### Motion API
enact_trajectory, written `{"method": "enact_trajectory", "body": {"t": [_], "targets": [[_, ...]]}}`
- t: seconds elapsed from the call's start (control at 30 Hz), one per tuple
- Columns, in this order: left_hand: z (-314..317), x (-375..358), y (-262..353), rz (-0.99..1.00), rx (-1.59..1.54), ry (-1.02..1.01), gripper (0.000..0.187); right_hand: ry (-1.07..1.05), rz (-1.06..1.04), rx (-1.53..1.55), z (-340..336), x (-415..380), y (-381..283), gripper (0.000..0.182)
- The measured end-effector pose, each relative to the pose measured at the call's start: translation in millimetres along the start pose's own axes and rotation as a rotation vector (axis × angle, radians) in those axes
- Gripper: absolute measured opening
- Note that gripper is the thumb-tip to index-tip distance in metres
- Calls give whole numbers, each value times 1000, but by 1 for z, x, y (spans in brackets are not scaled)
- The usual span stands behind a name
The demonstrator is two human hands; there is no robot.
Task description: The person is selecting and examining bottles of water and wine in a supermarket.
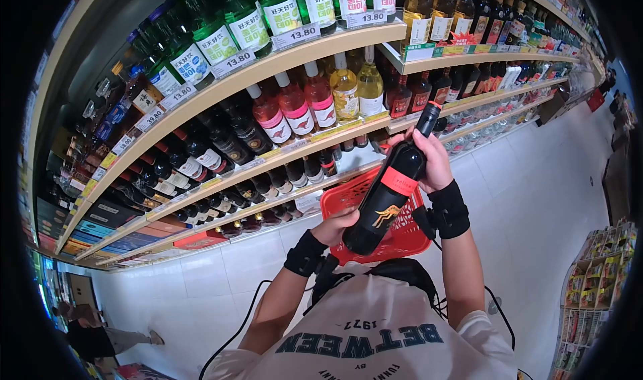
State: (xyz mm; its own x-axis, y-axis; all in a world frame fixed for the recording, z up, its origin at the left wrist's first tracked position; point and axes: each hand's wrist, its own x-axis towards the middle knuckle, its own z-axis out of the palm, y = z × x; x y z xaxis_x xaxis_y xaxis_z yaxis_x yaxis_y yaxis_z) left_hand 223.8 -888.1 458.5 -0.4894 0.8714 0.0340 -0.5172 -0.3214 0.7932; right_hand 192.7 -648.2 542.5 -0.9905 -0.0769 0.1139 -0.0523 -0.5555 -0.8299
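Note:
A dark wine bottle (383, 209) with a red band, a yellow kangaroo-like animal on its label and a red-topped cap is held at a tilt in front of my body, neck toward the upper right. My right hand (434, 157) is wrapped round its neck and shoulder. Near the base, my left hand (337, 227) grips the lower side, its fingers partly hidden behind the glass. Behind and below the bottle is a red plastic basket (418, 236); the bottle and hands cover much of it, so its contents cannot be made out.
Shelves ahead carry green bottles (248, 30) above price tags, pink wine bottles (293, 115) and dark wine bottles (194, 159). A rack of packaged goods (593, 279) stands at right. Another person (100, 336) is at lower left. Black cables (251, 299) hang beside my arms.

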Motion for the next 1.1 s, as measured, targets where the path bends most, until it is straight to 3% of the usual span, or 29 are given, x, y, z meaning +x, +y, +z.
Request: {"method": "enact_trajectory", "body": {"t": [0.07, 0.1, 0.2, 0.23, 0.27, 0.33, 0.47, 0.57, 0.73, 0.87, 0.93, 1.07, 1.1], "targets": [[-2, 7, 4, 108, 384, 146, 74, 37, -26, -153, 1, -4, 5, 16], [-15, 6, -14, 173, 360, 305, 84, 35, -50, -232, 0, -7, 13, 14], [-11, 21, -27, 370, 867, 403, 99, 128, -72, -509, 12, -22, 41, 20], [10, 30, -13, 309, 856, 395, 110, 136, -80, -512, 15, -27, 52, 23], [21, 34, -17, 303, 981, 581, 105, 169, -15, -574, 21, -33, 55, 23], [22, 40, -27, 200, 948, 752, 95, 190, -79, -598, 15, -40, 74, 24], [4, 30, -48, 192, 956, 727, 83, 20, 53, -638, -7, -47, 76, 23], [-7, 25, -64, 149, 930, 702, 78, 16, 202, -614, -11, -49, 64, 24], [-34, 11, -93, 54, 1093, 581, 74, -186, 280, -926, -33, -63, 52, 29], [-45, 0, -124, -52, 1285, 494, 74, -167, 469, -1013, -43, -83, 60, 27], [-51, -2, -135, -64, 1352, 448, 74, -48, 788, -951, -40, -90, 66, 25], [-61, -1, -158, -122, 1391, 338, 71, -87, 696, -1073, -65, -116, 105, 26], [-63, 0, -162, -127, 1370, 328, 70, -82, 785, -1045, -63, -116, 102, 29]]}}
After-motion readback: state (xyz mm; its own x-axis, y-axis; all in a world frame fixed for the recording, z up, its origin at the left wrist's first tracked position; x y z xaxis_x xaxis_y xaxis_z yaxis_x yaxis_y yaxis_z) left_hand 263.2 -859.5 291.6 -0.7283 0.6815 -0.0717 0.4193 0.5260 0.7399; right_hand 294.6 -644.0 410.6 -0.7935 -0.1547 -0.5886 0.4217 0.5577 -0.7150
